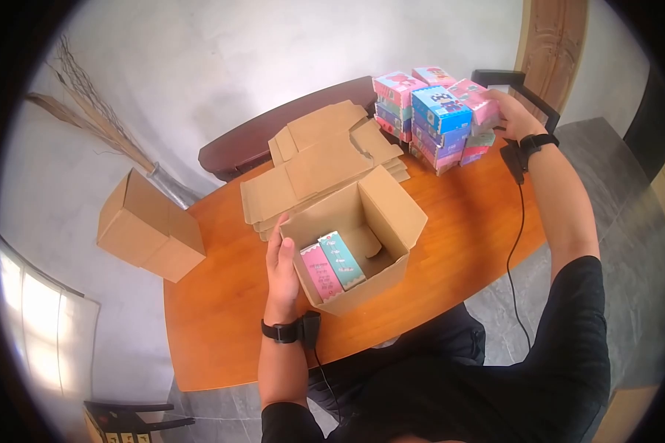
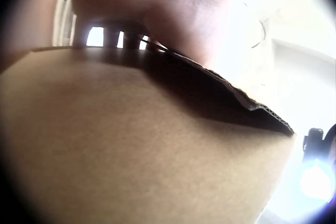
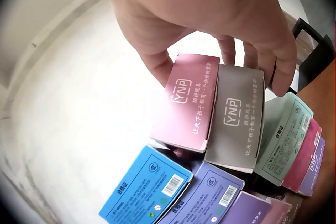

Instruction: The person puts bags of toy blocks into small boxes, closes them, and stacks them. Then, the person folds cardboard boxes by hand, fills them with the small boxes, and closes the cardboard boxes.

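Note:
My left hand [image 1: 281, 269] rests against the left side of an open cardboard box [image 1: 394, 210], its fingers straight along the wall and the thumb at the rim. Inside that box lie a pink small box [image 1: 319, 272] and a teal small box [image 1: 341, 260], side by side. Over at the stack, my right hand [image 1: 515, 118] grips a pink small box [image 3: 186, 103] and a grey-looking one [image 3: 236, 119] together, thumb on one side and fingers on the other. Below them in the right wrist view show a blue box [image 3: 147, 184] and a purple box [image 3: 205, 192].
Several small colourful boxes stand stacked at the table's back right, among them a blue-topped one [image 1: 441, 107]. Flattened cardboard [image 1: 310, 173] lies behind the open box. Another cardboard box [image 1: 151, 225] stands at the left edge of the wooden table [image 1: 214, 332]. A cable [image 1: 511, 273] hangs from the right wrist.

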Available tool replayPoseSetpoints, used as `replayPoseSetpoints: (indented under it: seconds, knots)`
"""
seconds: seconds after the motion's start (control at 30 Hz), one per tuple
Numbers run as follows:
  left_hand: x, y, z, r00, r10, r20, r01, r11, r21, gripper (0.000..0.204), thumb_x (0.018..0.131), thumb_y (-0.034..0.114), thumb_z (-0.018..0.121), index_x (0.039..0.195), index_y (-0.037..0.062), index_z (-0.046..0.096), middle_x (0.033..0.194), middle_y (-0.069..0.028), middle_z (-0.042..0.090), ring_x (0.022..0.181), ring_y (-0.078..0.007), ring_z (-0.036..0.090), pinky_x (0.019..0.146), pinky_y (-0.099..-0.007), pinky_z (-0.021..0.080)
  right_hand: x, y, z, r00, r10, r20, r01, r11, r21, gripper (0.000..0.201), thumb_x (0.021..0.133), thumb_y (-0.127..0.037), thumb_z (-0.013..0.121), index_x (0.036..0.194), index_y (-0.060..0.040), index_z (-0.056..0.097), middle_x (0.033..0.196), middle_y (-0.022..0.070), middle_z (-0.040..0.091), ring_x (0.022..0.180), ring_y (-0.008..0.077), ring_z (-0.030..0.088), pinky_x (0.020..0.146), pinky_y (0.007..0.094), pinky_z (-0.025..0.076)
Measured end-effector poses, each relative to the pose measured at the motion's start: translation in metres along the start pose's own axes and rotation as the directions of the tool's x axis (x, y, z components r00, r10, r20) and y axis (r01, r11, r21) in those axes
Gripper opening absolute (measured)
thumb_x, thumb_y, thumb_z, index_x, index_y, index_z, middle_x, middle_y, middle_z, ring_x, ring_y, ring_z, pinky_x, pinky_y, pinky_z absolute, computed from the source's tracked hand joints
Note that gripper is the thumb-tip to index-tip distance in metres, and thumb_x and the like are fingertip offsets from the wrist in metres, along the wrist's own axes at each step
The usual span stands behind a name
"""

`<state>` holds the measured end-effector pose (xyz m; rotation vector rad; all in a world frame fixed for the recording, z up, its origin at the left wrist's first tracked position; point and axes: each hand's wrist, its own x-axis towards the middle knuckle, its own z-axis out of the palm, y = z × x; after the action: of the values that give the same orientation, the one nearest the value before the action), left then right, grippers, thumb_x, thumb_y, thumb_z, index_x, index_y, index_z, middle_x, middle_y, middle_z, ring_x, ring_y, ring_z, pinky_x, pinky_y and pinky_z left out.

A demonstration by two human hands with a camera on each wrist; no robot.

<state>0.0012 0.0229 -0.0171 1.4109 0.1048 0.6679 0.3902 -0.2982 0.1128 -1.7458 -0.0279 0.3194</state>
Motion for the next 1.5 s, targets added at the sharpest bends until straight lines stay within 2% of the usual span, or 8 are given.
replayPoseSetpoints:
  seconds: [0.37,0.43,0.6,0.83,0.97,1.23,1.3,1.5]
  knots:
    - [0.000,0.000,-0.001,1.000,0.008,-0.019,-0.008,1.000,0.014,0.067,0.103,0.036,0.052,0.149,-0.0073,0.031,0.143,-0.0159,0.048,0.130,-0.0223,0.047,0.110,-0.0350,0.037,0.000,0.027,-0.022,0.970,-0.212,0.123,0.195,0.971,0.135,0.039,0.086,-0.037,0.059,0.116,-0.0134,0.063,0.111,0.0024,0.068,0.105,0.0198,0.062,0.091,0.0375,0.048]
    - [0.001,-0.005,-0.005,1.000,0.007,0.007,-0.007,0.999,0.032,0.062,0.103,0.031,0.052,0.149,-0.0060,0.033,0.142,-0.0154,0.049,0.130,-0.0218,0.047,0.109,-0.0344,0.037,0.022,0.028,-0.035,0.965,-0.108,0.241,-0.014,0.890,0.455,0.038,0.086,-0.036,0.058,0.117,-0.0141,0.062,0.111,0.0023,0.067,0.104,0.0204,0.062,0.090,0.0381,0.048]
    - [0.001,-0.009,-0.007,0.999,-0.009,-0.035,0.008,1.000,-0.025,0.057,0.102,0.024,0.054,0.148,-0.0042,0.035,0.139,-0.0141,0.052,0.126,-0.0195,0.050,0.107,-0.0324,0.040,-0.042,-0.007,-0.026,0.977,-0.201,0.073,0.133,0.838,0.529,0.042,0.089,-0.035,0.056,0.124,-0.0117,0.059,0.119,0.0038,0.065,0.108,0.0216,0.062,0.091,0.0381,0.047]
    - [0.001,-0.011,-0.007,0.999,-0.044,-0.029,0.041,0.994,-0.097,0.056,0.103,0.025,0.053,0.149,-0.0023,0.034,0.135,-0.0130,0.054,0.122,-0.0175,0.052,0.104,-0.0314,0.041,-0.187,-0.026,0.100,0.629,-0.467,0.622,0.455,0.869,0.194,0.068,0.086,-0.029,0.059,0.146,-0.0016,0.041,0.134,0.0148,0.057,0.120,0.0244,0.057,0.099,0.0363,0.046]
    - [0.003,-0.017,-0.009,1.000,-0.024,-0.015,0.022,0.994,-0.107,0.056,0.103,0.025,0.053,0.149,-0.0016,0.035,0.135,-0.0125,0.055,0.121,-0.0168,0.052,0.104,-0.0309,0.041,-0.218,-0.006,0.156,0.384,-0.459,0.801,0.883,0.435,-0.174,0.077,0.086,-0.036,0.067,0.150,-0.0072,0.036,0.142,0.0211,0.044,0.128,0.0332,0.049,0.107,0.0384,0.040]
    - [0.003,-0.018,-0.008,1.000,-0.005,-0.023,0.002,0.988,-0.153,0.055,0.103,0.024,0.053,0.149,-0.0011,0.036,0.135,-0.0119,0.054,0.122,-0.0169,0.051,0.105,-0.0318,0.041,-0.235,0.025,0.203,0.459,-0.287,0.841,0.856,0.398,-0.331,0.094,0.084,-0.061,0.066,0.145,0.0045,0.040,0.150,0.0328,0.029,0.132,0.0461,0.045,0.109,0.0438,0.040]
    - [0.001,-0.014,-0.006,0.999,-0.015,-0.035,0.010,0.992,-0.129,0.057,0.103,0.025,0.055,0.149,-0.0011,0.035,0.136,-0.0121,0.053,0.123,-0.0179,0.051,0.106,-0.0327,0.041,-0.231,0.029,0.211,0.522,-0.228,0.822,0.744,0.593,-0.308,0.083,0.089,-0.055,0.062,0.142,0.0055,0.042,0.147,0.0303,0.036,0.130,0.0427,0.048,0.107,0.0433,0.042]
    - [-0.001,-0.007,-0.005,1.000,-0.013,-0.023,0.011,0.997,-0.081,0.071,0.095,0.029,0.066,0.149,-0.0020,0.032,0.136,-0.0149,0.052,0.124,-0.0209,0.051,0.107,-0.0350,0.041,-0.211,0.034,0.218,0.470,-0.275,0.839,0.801,0.533,-0.274,0.062,0.092,-0.035,0.063,0.138,0.0050,0.046,0.132,0.0233,0.052,0.119,0.0348,0.057,0.101,0.0402,0.046]
